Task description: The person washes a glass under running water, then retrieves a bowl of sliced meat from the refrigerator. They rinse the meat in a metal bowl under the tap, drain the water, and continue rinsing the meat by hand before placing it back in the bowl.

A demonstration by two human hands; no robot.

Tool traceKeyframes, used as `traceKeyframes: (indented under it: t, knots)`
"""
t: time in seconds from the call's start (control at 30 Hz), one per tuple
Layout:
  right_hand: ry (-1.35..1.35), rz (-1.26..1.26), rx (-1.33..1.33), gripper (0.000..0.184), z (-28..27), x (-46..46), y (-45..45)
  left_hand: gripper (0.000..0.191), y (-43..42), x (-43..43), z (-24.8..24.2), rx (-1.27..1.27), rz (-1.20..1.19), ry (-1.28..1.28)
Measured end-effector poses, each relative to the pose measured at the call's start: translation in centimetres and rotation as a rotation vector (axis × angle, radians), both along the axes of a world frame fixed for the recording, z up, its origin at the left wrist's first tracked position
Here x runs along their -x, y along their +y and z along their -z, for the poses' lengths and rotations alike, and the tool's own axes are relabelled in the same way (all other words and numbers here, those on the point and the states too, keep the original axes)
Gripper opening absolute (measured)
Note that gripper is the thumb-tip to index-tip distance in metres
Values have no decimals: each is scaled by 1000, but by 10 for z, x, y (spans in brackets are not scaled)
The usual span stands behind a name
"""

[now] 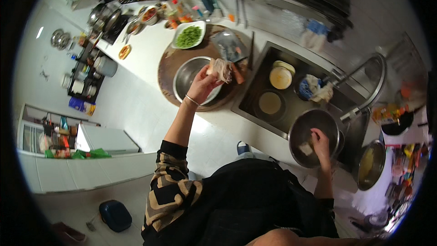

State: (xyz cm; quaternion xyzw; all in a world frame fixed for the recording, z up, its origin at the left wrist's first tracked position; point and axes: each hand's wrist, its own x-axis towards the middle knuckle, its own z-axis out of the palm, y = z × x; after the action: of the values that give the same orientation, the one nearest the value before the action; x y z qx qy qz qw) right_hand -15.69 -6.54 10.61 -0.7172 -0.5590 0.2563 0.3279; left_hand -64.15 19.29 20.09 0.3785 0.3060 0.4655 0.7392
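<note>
My left hand (205, 83) grips a pale piece of meat (221, 69) above a steel bowl (184, 75), which rests on a round wooden chopping board (166, 62). A reddish-brown block (238, 73), perhaps a cleaver handle, lies just right of the meat. My right hand (320, 140) is over a large steel basin (297, 130) at the sink's near edge; its fingers are bent, and whether they pinch something is unclear. A pale piece (306, 149) lies inside that basin.
A dish of chopped greens (188, 37) and a clear plastic tray (229, 46) stand at the board's back. The sink (252, 92) holds a yellowish bowl (280, 77) and cloths (315, 88) beneath a curved faucet (379, 75). Another steel bowl (371, 164) stands at right.
</note>
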Motion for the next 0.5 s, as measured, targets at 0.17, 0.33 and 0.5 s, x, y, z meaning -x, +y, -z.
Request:
traceKeyframes:
  t: [0.17, 0.33, 0.5]
  knots:
    - [110, 14, 60, 21, -1, -20, -14, 45, -64, -151, 1, 80, 306, -73]
    - [-129, -55, 42, 27, 18, -38, -27, 30, -133, -298, 50, -265, 577, 479]
    - [-317, -53, 145, 50, 19, -49, -33, 32, -148, -383, 140, -881, 631, 1102]
